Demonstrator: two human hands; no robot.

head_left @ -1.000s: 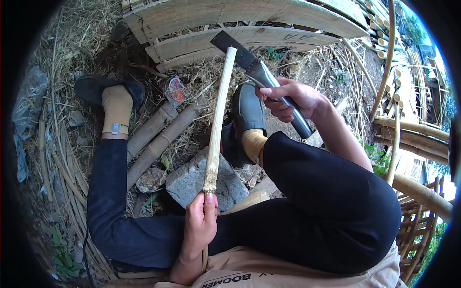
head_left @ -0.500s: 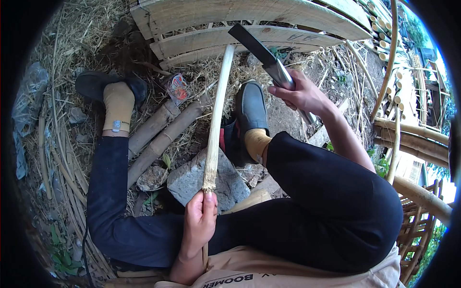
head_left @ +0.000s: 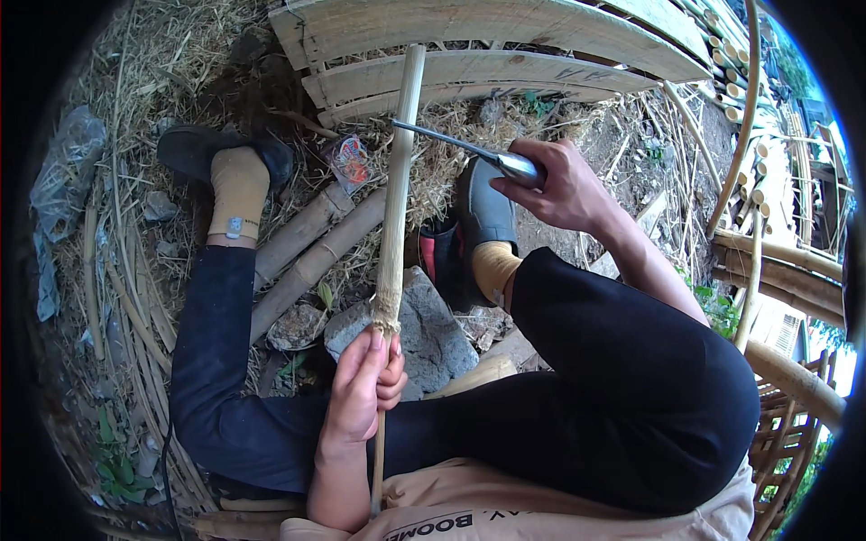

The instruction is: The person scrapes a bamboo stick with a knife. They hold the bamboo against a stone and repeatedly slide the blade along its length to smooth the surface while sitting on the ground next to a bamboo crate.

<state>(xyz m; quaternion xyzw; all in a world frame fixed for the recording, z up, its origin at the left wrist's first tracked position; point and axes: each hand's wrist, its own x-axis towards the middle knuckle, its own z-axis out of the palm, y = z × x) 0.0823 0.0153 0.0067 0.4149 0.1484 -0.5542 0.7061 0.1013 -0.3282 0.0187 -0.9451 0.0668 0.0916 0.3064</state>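
Observation:
I sit on the ground with my legs spread. My left hand grips a long pale bamboo stick low down, holding it upright over a grey flat stone. My right hand is closed on the metal handle of a big knife. Its blade lies edge-on against the stick's upper part, coming from the right. The stick's lower end is frayed just above my left fingers.
Two short bamboo pieces lie between my legs beside a small colourful wrapper. Split bamboo planks lie ahead. Bamboo poles and a woven frame stand at the right. Dry straw and thin strips cover the left ground.
My right hand swung the knife down from its raised position, and the blade now meets the stick's upper part. My left hand kept its grip on the stick.

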